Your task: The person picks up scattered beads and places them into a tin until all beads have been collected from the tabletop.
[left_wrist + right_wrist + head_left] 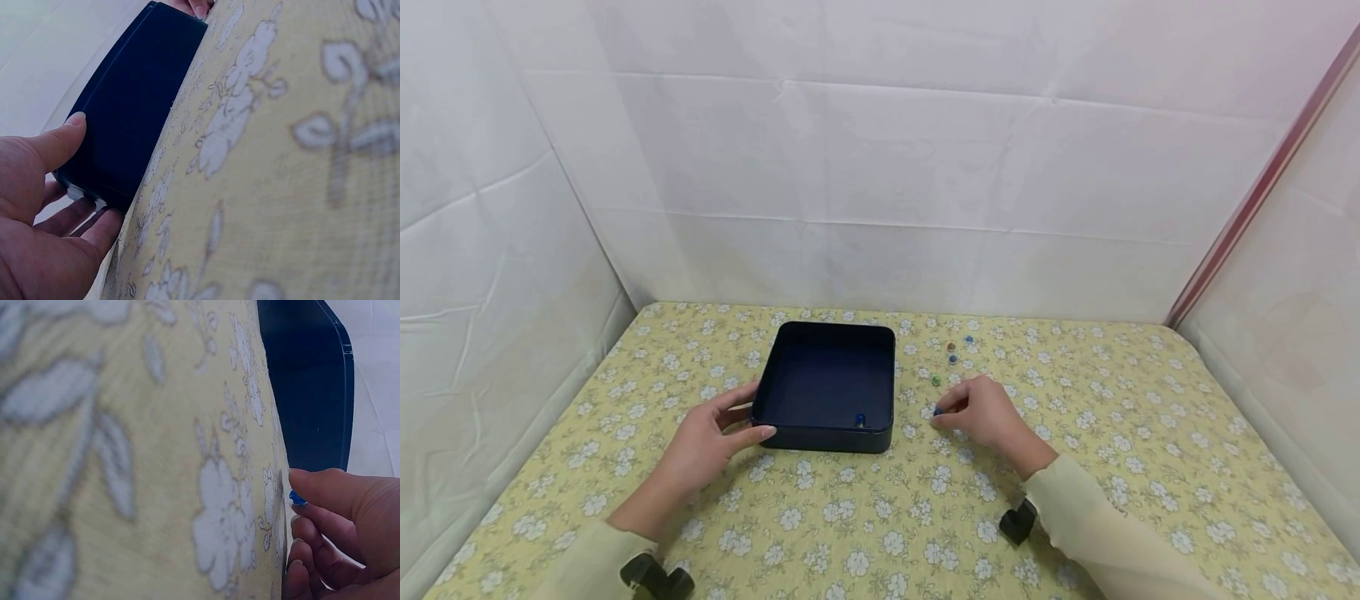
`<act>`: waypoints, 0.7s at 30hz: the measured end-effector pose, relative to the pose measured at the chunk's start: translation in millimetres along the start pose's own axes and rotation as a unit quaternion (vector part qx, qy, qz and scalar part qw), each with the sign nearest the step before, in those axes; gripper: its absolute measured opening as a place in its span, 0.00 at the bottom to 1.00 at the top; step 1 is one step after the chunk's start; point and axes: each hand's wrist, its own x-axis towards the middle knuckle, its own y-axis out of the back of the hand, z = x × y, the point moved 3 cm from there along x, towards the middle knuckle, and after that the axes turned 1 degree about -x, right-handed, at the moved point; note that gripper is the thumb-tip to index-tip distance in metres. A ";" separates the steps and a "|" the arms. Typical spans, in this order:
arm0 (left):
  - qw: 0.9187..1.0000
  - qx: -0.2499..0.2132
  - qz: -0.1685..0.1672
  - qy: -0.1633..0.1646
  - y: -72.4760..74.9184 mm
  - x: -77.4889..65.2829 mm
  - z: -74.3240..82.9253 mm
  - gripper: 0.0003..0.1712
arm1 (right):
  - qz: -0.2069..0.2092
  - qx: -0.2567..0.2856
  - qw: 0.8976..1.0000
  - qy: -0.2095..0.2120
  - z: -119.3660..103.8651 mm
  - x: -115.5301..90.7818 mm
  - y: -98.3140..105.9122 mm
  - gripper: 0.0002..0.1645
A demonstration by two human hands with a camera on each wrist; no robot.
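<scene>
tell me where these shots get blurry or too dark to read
Head: the box is so dark inside that detail is faint; left wrist: the floral cloth blurs toward the right edge; right wrist: it blurs toward the left.

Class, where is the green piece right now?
In the head view, the green piece lies on the cloth right of the box, just beyond the right hand.

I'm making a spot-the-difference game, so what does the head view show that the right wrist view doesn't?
Only the head view: the left grip holding the dark box, a little piece inside it, and a green piece, an orange piece and two blue pieces lying loose.

Only the right wrist view: nails on the lower curled fingers.

Both: the right grip pinching a blue piece, the box and the flowered cloth.
</scene>
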 end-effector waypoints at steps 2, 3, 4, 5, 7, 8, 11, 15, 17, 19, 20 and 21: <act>1.000 0.001 0.001 0.001 0.0 -0.1 -0.4 0.47 | -0.001 0.004 1.000 0.000 -0.1 -0.8 -0.2 0.05; 1.000 0.002 0.001 0.001 0.1 -0.2 -0.5 0.47 | -0.001 0.006 1.000 0.001 -0.3 -1.1 -0.3 0.05; 1.000 0.003 0.001 0.000 0.1 -0.3 -0.5 0.47 | -0.001 0.008 1.000 0.001 -0.3 -1.5 -0.3 0.06; 1.000 0.003 0.002 0.001 0.0 -0.3 -0.9 0.48 | -0.001 0.010 1.000 0.001 -0.3 -1.7 -0.3 0.06; 1.000 0.004 0.002 0.000 0.0 -0.4 -1.4 0.48 | -0.001 0.016 1.000 0.000 -0.1 -1.8 -0.4 0.06; 1.000 0.005 0.002 0.000 0.0 -0.6 -1.6 0.48 | -0.001 0.020 1.000 -0.002 -0.1 -1.9 -0.5 0.07; 1.000 0.003 0.003 0.001 0.0 -0.6 -2.7 0.48 | -0.002 0.033 0.999 -0.003 -0.4 -2.1 -0.8 0.07; 1.000 0.001 0.004 -0.001 0.3 -0.8 -3.1 0.48 | 0.000 0.041 0.999 0.007 -1.9 -2.6 -0.6 0.08; 1.000 0.000 0.005 -0.001 0.3 -0.7 -3.3 0.48 | 0.002 0.040 0.999 0.018 -2.9 -2.9 -0.1 0.09; 1.000 -0.001 0.006 -0.001 0.2 -0.5 -3.4 0.48 | 0.005 0.041 0.999 0.028 -3.9 -3.0 0.3 0.09; 1.000 -0.001 0.006 -0.001 0.1 -0.4 -3.4 0.48 | 0.006 0.043 0.999 0.033 -4.3 -2.9 0.6 0.09; 1.000 -0.002 0.006 -0.001 0.1 -0.4 -3.3 0.48 | 0.007 0.045 0.998 0.038 -4.7 -3.0 0.7 0.10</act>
